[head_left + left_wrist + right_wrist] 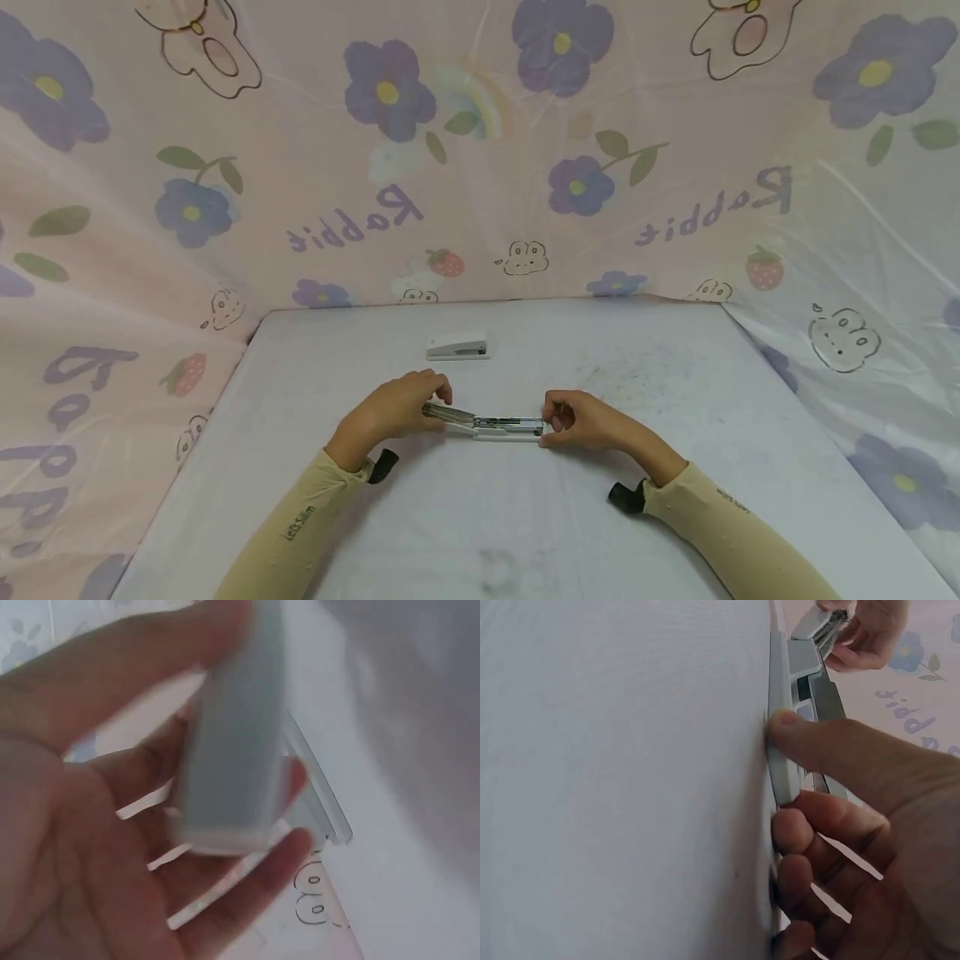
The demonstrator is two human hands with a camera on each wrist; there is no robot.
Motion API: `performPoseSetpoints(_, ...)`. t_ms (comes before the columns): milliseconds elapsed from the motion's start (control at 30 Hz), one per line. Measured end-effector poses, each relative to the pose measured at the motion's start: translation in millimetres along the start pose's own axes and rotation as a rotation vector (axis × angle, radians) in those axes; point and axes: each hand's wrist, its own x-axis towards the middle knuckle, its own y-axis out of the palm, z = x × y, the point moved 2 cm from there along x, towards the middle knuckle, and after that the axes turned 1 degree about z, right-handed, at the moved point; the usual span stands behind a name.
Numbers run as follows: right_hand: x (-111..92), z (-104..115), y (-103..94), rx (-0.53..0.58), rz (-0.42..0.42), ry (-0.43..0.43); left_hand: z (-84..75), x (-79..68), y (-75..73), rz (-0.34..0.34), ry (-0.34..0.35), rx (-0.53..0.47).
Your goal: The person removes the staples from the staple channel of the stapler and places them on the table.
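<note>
A white stapler (508, 434) lies unfolded on the table, its cover swung back to the left and its metal staple channel exposed. My left hand (405, 406) pinches the cover end, which is raised a little off the table. In the left wrist view, the cover (236, 742) stands blurred between thumb and fingers. At the other end, my right hand (588, 421) grips the base tip. The right wrist view has its thumb (791, 729) on the white base (780, 771), fingers curled around the end.
A second white stapler (457, 347), closed, sits farther back on the white table (360, 517). Behind and beside the table hangs a pink patterned curtain (480, 167). Black wrist mounts (626, 497) project from the sleeves.
</note>
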Motion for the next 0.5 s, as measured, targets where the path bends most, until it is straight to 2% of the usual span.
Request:
performPoseSetpoints(233,1,-2,0.8,0.017,0.001,-0.006,-18.6,8.4,8.6,-0.133,0.119,-0.011)
performPoseSetpoints(500,4,-2,-0.7,0.016,0.014,-0.011,-46.8,31.4,26.8,-0.128,0.148,0.061)
